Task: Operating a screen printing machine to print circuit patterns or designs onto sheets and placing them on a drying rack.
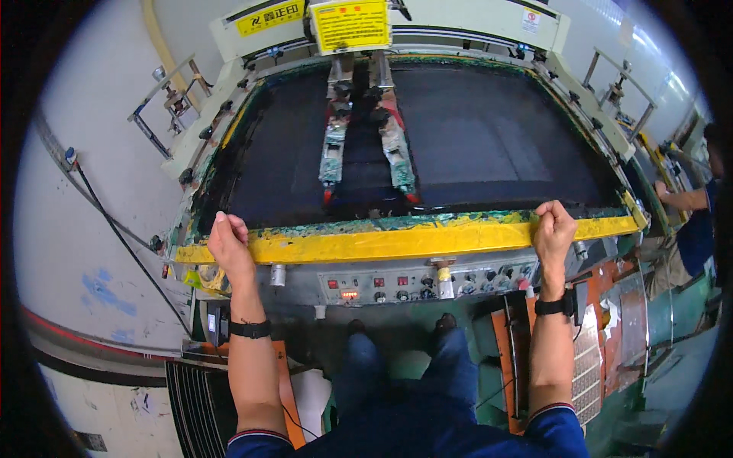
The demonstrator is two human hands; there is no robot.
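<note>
My left hand (pixel 231 240) is closed in front of the left part of a yellow bar (pixel 397 243), its thumb pointing up. My right hand (pixel 555 235) is also closed, fingers curled, in front of the bar's right part. From this angle I cannot tell whether either hand grips or touches the bar; what is inside the fingers, if anything, is hidden. Behind the bar lies a large dark printing screen (pixel 489 126) in an ink-stained frame. Two taped arms of the press, the left arm (pixel 333 153) and the right arm (pixel 395 153), reach down over the screen.
A control panel (pixel 412 286) with knobs and red-lit switches sits under the bar. Orange-topped stands hold a dark ribbed rack (pixel 195 404) at left and a patterned sheet (pixel 588 374) at right. Another person (pixel 691 221) is at the far right. A white wall (pixel 84 191) rises at left.
</note>
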